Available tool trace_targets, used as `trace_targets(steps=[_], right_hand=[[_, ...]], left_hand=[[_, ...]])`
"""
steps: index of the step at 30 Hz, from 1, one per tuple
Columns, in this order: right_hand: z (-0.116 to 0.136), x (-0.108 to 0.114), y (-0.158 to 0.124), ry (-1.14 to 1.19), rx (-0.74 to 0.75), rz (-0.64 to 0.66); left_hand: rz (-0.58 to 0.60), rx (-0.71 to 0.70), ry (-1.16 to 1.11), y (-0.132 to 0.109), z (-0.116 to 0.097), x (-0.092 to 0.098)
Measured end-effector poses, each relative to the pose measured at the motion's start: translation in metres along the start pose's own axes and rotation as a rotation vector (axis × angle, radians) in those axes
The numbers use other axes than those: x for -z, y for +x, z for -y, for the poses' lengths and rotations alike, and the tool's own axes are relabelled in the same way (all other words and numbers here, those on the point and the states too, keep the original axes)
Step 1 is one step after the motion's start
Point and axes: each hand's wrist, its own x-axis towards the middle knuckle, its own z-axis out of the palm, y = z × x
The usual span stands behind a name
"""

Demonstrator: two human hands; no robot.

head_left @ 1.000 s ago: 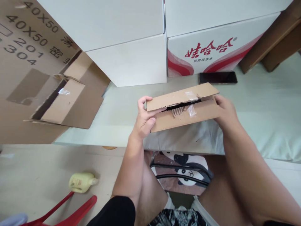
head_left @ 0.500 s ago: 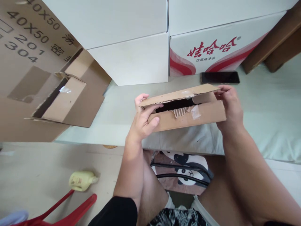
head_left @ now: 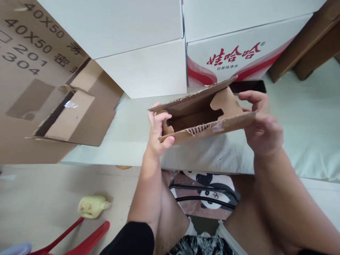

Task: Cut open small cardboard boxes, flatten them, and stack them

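A small brown cardboard box [head_left: 209,132] is held over the pale green cushioned surface, its top flaps spread so the dark interior shows. Torn corrugated edge and a bit of clear tape mark its near side. Around its left end my left hand [head_left: 157,132] is closed, fingers over the side flap and thumb on the near wall. At the right end my right hand [head_left: 262,124] grips the corner of the near flap, with the index finger raised beside the end flap.
White cartons [head_left: 148,71] and a red-lettered carton [head_left: 228,56] line the back. A black phone [head_left: 252,86] lies partly behind the box. Larger brown cardboard [head_left: 85,124] stands left. On the floor are a yellow bottle [head_left: 92,206] and red bars [head_left: 90,239].
The box has opened wider and tilted, its far flap raised and its inside now visible. My right hand has shifted, its fingers spread further from the far flap.
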Motion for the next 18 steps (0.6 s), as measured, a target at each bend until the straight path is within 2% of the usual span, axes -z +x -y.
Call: trace_targets(steps=[3, 6, 10, 18], right_hand=[[0.011, 0.007, 0.001, -0.012, 0.077, 0.166], [0.021, 0.011, 0.002, -0.16, 0.134, 0.283], [0.025, 0.01, 0.002, -0.266, 0.095, 0.27], [0.015, 0.004, 0.0, -0.324, 0.012, 0.209]], left_hand=[[0.065, -0.022, -0.052, 0.001, -0.001, 0.002], [0.086, -0.016, -0.076, 0.001, -0.004, 0.002], [0.086, 0.043, -0.049, 0.0, -0.007, 0.001], [0.116, 0.034, -0.028, 0.001, -0.006, 0.001]])
